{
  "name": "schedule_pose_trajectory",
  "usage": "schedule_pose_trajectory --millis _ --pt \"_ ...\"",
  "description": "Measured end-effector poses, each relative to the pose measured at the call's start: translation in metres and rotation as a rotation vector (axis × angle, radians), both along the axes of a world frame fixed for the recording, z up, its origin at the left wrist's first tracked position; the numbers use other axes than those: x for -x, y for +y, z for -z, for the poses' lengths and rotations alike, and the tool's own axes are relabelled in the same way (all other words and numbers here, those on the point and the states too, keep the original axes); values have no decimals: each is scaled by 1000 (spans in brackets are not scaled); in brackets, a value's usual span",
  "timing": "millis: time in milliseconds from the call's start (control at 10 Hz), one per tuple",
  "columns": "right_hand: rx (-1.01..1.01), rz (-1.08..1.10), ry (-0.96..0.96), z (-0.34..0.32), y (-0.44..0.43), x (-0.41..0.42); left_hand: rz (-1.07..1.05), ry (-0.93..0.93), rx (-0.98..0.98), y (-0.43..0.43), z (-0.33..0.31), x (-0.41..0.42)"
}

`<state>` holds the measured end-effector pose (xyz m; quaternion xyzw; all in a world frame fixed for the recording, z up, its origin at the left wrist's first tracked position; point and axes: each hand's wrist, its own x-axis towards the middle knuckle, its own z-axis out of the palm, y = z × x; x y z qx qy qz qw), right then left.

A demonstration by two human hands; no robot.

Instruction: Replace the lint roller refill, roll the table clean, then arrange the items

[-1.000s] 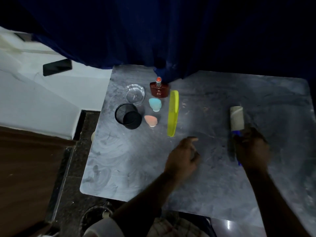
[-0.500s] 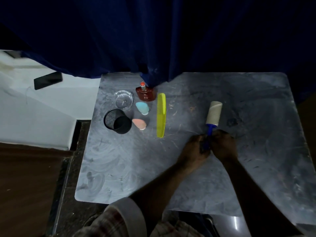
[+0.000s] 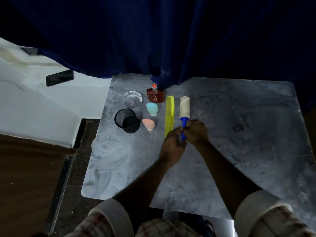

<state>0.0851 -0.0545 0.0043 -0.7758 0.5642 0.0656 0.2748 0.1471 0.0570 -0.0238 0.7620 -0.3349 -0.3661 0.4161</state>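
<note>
The lint roller (image 3: 184,107), a pale roll on a blue handle, lies on the grey table (image 3: 239,134) just right of the yellow comb (image 3: 169,115), roll end pointing away from me. My right hand (image 3: 195,131) grips the blue handle. My left hand (image 3: 173,145) curls around the handle's near end, touching the right hand. Left of the comb sit a blue sponge (image 3: 151,108), an orange sponge (image 3: 148,124), a red perfume bottle (image 3: 156,94), a glass ashtray (image 3: 133,100) and a black mesh cup (image 3: 127,120).
A dark blue curtain (image 3: 153,40) hangs along the table's far edge, touching it behind the bottle. A black phone (image 3: 59,77) lies on the white surface at left. The table's left edge drops to dark floor (image 3: 34,168).
Both hands carried the lint roller leftward across the table until it lay beside the comb. My left hand, free a second ago, has joined the right on the handle.
</note>
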Motion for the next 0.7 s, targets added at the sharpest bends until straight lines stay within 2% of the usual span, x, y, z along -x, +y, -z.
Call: schedule_pose_trajectory --millis 200,600,700 --pt "19 37 32 -1 4 -8 36 38 14 3 8 -5" --pt "56 84 69 -13 5 -6 74 -31 47 12 7 -18" --pt "71 126 8 -18 10 -5 119 -42 45 14 1 -18"
